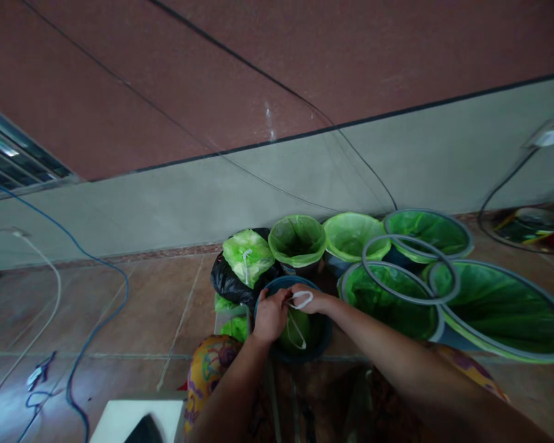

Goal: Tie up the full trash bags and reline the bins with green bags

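My left hand (pixel 270 315) and my right hand (pixel 308 299) meet over a blue bin (pixel 324 344), their fingertips pinched together. A white drawstring (pixel 302 300) loops out from between the fingers and over the back of my right hand, and another loop hangs below. Under my hands, inside the bin, lies a green plastic bag bundle (pixel 295 332), partly hidden by them. Close on the left, a folded green bag pack (pixel 248 258) with a white tie rests on a black plastic bag (pixel 224 280).
Several bins lined with green bags, including a small one (pixel 298 243), stand along the wall to the right. A loose grey ring (pixel 410 301) lies across two of them. At the left, a blue cable (pixel 124 295) runs over the tiles. A white box (pixel 120 421) sits at lower left.
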`<state>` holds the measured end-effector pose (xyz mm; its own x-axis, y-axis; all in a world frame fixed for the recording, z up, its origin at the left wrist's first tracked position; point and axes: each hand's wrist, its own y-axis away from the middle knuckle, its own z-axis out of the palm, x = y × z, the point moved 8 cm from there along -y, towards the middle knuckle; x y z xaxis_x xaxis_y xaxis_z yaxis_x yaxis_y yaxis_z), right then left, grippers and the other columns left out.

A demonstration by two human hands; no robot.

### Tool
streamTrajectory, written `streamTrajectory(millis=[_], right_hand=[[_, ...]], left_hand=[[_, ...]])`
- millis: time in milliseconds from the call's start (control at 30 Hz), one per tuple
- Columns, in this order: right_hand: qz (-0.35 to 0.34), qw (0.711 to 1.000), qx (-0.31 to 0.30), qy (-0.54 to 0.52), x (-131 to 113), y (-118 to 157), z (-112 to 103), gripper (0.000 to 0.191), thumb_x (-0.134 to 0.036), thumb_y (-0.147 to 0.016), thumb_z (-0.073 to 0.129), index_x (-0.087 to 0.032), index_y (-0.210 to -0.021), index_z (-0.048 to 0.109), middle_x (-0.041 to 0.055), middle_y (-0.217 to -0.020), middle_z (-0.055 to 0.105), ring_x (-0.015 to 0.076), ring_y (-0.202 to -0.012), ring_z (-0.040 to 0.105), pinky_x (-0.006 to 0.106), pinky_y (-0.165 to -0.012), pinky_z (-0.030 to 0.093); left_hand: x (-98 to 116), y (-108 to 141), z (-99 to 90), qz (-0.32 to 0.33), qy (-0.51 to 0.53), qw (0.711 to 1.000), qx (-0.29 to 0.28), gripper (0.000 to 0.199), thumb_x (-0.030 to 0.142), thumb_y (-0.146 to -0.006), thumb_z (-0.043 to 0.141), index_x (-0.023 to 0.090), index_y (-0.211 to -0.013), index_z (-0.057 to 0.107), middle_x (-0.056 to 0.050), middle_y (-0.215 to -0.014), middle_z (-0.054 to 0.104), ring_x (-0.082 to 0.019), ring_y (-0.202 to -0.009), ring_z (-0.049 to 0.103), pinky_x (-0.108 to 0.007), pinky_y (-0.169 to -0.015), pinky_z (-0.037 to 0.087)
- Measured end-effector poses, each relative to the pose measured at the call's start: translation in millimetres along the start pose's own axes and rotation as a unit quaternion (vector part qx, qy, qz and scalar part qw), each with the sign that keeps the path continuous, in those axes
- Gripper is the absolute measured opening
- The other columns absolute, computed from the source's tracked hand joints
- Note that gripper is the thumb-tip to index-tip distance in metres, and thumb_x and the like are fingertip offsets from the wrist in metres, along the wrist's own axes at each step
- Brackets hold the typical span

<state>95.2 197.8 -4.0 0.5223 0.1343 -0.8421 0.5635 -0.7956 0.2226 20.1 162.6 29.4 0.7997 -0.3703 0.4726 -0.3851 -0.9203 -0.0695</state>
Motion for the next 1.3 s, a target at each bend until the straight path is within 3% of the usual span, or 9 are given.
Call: streamTrajectory(millis=[167, 400, 533, 633, 800, 867, 967, 1067, 1300], right_hand=[[0.034, 0.991, 0.032, -0.126, 9.8, 3.1, -0.1, 0.012, -0.012, -0.07, 0.055, -0.014, -0.069, 0.066, -0.0013, -0.066, 0.063, 0.0117, -0.062, 0.053, 0.024, -0.061, 0.041], [0.133, 0.954, -0.051, -0.264, 17.1, 12.1, 10.7, 0.024, -0.007, -0.064, 0.051, -0.016, -0.078, 0.068, -0.0024, -0.067, 0.062, 0.0098, -0.057, 0.055, 0.022, -0.058, 0.044], [0.167, 0.971, -0.025, -0.168, 18.3, 12.7, 5.8, 0.029, -0.005, -0.066, 0.05, -0.016, -0.084, 0.07, -0.0006, -0.069, 0.063, 0.0107, -0.06, 0.056, 0.022, -0.058, 0.045], [0.153, 0.988, 0.03, -0.002, 9.1, 13.7, -9.6, 0.024, -0.011, -0.073, 0.053, -0.016, -0.087, 0.072, 0.0047, -0.08, 0.069, 0.0152, -0.073, 0.061, 0.025, -0.064, 0.046], [0.09, 0.943, 0.163, 0.276, -16.4, 23.2, -50.7, 0.028, -0.013, -0.083, 0.046, -0.013, -0.098, 0.07, 0.0161, -0.106, 0.068, 0.0241, -0.103, 0.061, 0.029, -0.085, 0.045], [0.078, 0.941, 0.155, 0.292, -16.9, 24.9, -59.4, 0.03, -0.013, -0.085, 0.044, -0.014, -0.1, 0.07, 0.0157, -0.106, 0.069, 0.0243, -0.103, 0.063, 0.03, -0.086, 0.045], [0.075, 0.955, 0.074, 0.276, -8.4, 23.9, -60.3, 0.025, -0.018, -0.085, 0.049, -0.014, -0.09, 0.074, 0.015, -0.098, 0.072, 0.0247, -0.095, 0.066, 0.03, -0.081, 0.047], [0.126, 0.955, 0.015, 0.267, 7.3, 27.2, -58.4, 0.02, -0.015, -0.08, 0.055, -0.012, -0.08, 0.075, 0.0174, -0.089, 0.073, 0.0277, -0.087, 0.069, 0.032, -0.074, 0.049], [0.215, 0.934, 0.041, 0.283, 25.2, 40.2, -61.4, 0.024, -0.004, -0.074, 0.057, -0.005, -0.09, 0.075, 0.0262, -0.095, 0.071, 0.0377, -0.094, 0.068, 0.041, -0.073, 0.053]], left_hand=[[-0.4, 1.9, -2.2, 0.019, -0.013, 0.998, 0.056, 0.028, 0.007, -0.083, 0.047, 0.021, -0.097, 0.067, -0.006, -0.097, 0.07, -0.02, -0.095, 0.062, -0.039, -0.098, 0.039], [-10.4, 1.6, -9.7, -0.026, 0.046, 0.991, 0.123, 0.018, 0.01, -0.082, 0.053, 0.02, -0.079, 0.068, -0.005, -0.086, 0.066, -0.018, -0.087, 0.059, -0.031, -0.084, 0.044], [-13.9, 0.6, -8.9, -0.032, 0.118, 0.986, 0.111, 0.015, 0.012, -0.08, 0.056, 0.019, -0.077, 0.069, -0.006, -0.083, 0.067, -0.017, -0.083, 0.06, -0.03, -0.08, 0.046], [-16.7, 0.0, -5.5, -0.033, 0.167, 0.981, 0.095, 0.014, 0.015, -0.08, 0.057, 0.018, -0.079, 0.071, -0.007, -0.084, 0.068, -0.018, -0.082, 0.062, -0.029, -0.078, 0.046], [-26.1, 2.0, -3.1, -0.063, 0.239, 0.963, 0.11, 0.014, 0.019, -0.08, 0.058, 0.018, -0.079, 0.072, -0.007, -0.083, 0.07, -0.017, -0.078, 0.064, -0.028, -0.075, 0.048], [-29.5, 2.7, -1.9, -0.08, 0.258, 0.956, 0.11, 0.013, 0.022, -0.079, 0.06, 0.019, -0.08, 0.073, -0.007, -0.083, 0.071, -0.018, -0.077, 0.064, -0.028, -0.074, 0.048], [-34.1, 3.2, -2.0, -0.106, 0.247, 0.957, 0.111, 0.014, 0.026, -0.08, 0.061, 0.019, -0.08, 0.073, -0.007, -0.085, 0.072, -0.018, -0.078, 0.065, -0.028, -0.074, 0.047], [-38.6, 4.7, -4.0, -0.135, 0.197, 0.965, 0.112, 0.018, 0.028, -0.083, 0.058, 0.019, -0.078, 0.073, -0.007, -0.084, 0.072, -0.018, -0.077, 0.065, -0.027, -0.073, 0.045], [-50.1, 13.8, -9.0, -0.241, 0.044, 0.966, 0.079, 0.02, 0.025, -0.084, 0.053, 0.017, -0.075, 0.068, -0.01, -0.072, 0.068, -0.02, -0.071, 0.063, -0.027, -0.065, 0.037]])
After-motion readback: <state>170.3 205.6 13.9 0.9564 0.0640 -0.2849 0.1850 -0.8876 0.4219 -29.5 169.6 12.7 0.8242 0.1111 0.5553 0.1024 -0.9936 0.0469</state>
